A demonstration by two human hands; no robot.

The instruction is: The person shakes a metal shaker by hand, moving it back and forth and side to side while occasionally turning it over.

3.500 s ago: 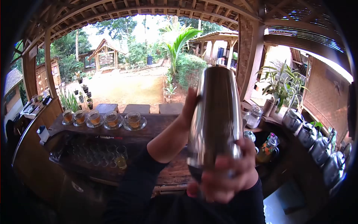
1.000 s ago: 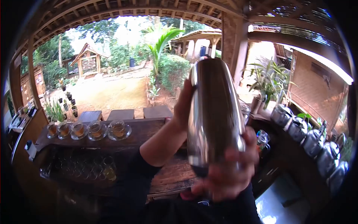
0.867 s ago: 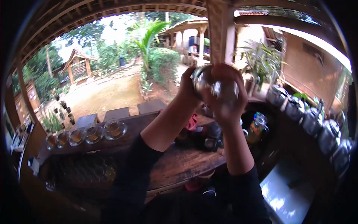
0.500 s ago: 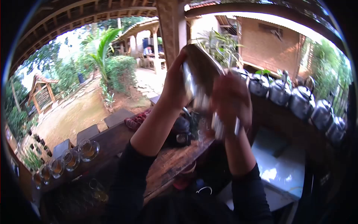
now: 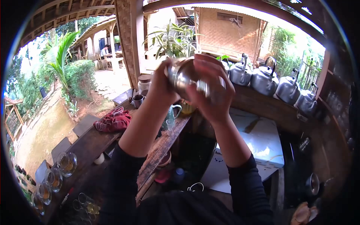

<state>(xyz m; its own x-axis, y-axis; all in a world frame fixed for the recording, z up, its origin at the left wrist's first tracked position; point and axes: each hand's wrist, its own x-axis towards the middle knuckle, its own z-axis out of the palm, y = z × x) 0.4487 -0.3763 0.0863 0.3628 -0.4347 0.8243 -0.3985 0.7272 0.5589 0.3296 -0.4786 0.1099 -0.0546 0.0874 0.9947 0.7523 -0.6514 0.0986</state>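
Both arms are raised in front of me, holding a shiny metal cocktail shaker (image 5: 183, 78) between the hands. My left hand (image 5: 163, 83) is wrapped round its left end. Round the right end curl the fingers of my right hand (image 5: 214, 87), somewhat smeared by motion. The shaker lies tilted close to level, and its ends are partly hidden by the hands. Beneath the hands, a clear glass pitcher (image 5: 172, 115) stands on the wooden counter (image 5: 159, 150).
Several metal kettles (image 5: 264, 80) line a ledge at the right. A red cloth bundle (image 5: 114, 120) and a metal mug (image 5: 138, 100) are on the left counter. Several glass cups on saucers (image 5: 66, 164) stand lower left. A pale marbled tabletop (image 5: 258, 140) lies right of my right forearm.
The shaker has swung from a steep slant to nearly level, and my right hand has risen with it. My view has turned to the right.
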